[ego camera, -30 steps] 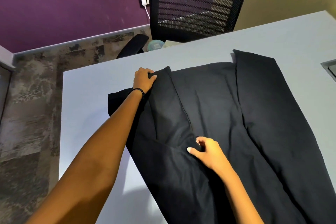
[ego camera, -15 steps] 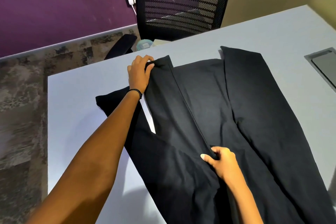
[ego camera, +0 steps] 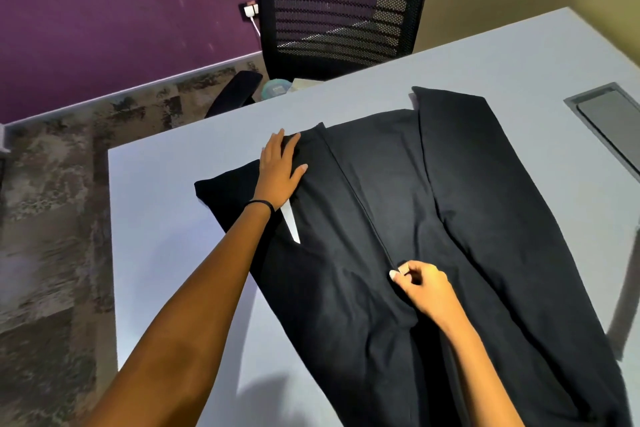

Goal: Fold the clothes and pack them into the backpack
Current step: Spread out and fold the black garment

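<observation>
Single head-worn wide-angle view, looking forward and down, close over table (ego camera: 156, 218); chair (ego camera: 339, 0) beyond far edge.

A pale grey table (ego camera: 166, 253) carries a black garment (ego camera: 398, 184) spread flat.

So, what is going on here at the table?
A person is folding a black garment spread on a light grey table. Both sides are folded in toward the middle. The left hand lies flat on the left flap near its far end, pressing it down. The right hand pinches that flap's inner edge nearer the body. An office chair stands behind the table.
</observation>
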